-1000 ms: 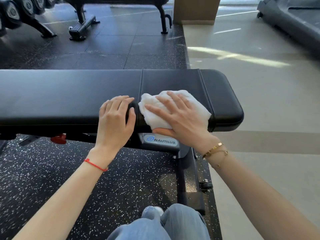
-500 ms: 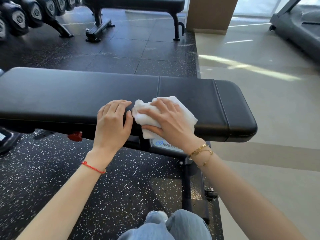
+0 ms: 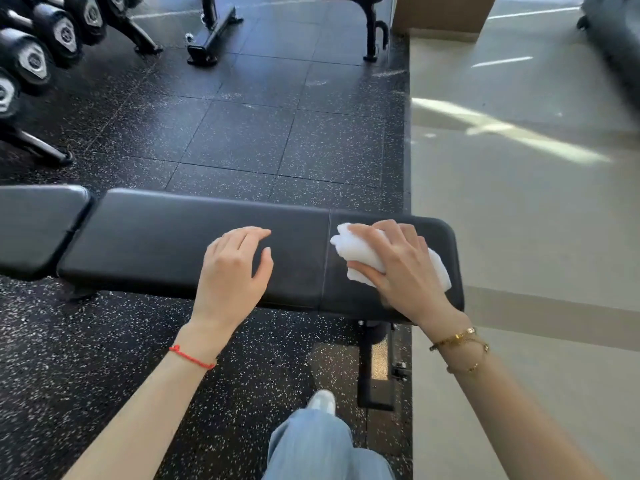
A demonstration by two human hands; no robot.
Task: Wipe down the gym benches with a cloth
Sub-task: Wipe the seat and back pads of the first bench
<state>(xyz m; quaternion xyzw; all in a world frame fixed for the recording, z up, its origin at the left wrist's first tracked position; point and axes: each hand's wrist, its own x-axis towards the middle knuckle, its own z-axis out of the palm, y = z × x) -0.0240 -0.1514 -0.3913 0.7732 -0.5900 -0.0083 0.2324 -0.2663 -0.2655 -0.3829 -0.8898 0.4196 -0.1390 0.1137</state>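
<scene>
A person wipes a black bench (image 3: 194,244) with a white cloth (image 3: 360,261) on a gym floor.

Seen from the head camera, the right hand (image 3: 401,271) curls its fingers over the bunched cloth and presses it onto the pad near the bench's right end, just past a seam. The left hand (image 3: 232,271) rests on the pad well to the left of the cloth, fingers loosely spread and holding nothing. A red string circles the left wrist; gold bracelets (image 3: 460,344) ring the right. Dumbbells (image 3: 31,60) sit racked at upper left, and a second bench (image 3: 221,36) stands beyond.
</scene>
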